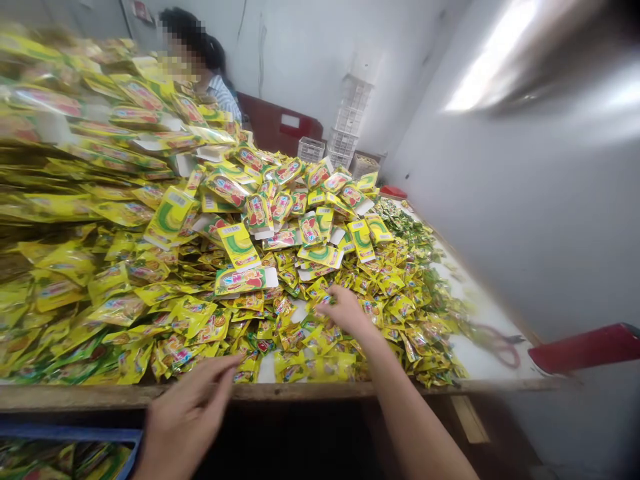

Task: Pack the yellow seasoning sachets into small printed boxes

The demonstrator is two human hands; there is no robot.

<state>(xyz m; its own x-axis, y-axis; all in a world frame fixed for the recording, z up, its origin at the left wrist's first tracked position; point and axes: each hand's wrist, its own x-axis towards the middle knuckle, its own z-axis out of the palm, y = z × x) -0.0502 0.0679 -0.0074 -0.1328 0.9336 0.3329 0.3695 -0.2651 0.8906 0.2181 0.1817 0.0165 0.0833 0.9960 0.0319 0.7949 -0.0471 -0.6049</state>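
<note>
Bottom centre, live over the heaped yellow sachets [200, 327]: right hand [345, 310] down among them, fingertips pinched, any catch impossible to tell; left hand [187, 420] open, just above the wooden table edge [75, 397].

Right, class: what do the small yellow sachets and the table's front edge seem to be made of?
The small yellow sachets look like thin printed plastic film, glossy, judging by their crinkles and bright glare. The table's front edge looks like wood, matte brown and apparently unpainted, though the picture is too coarse to be sure.
</note>
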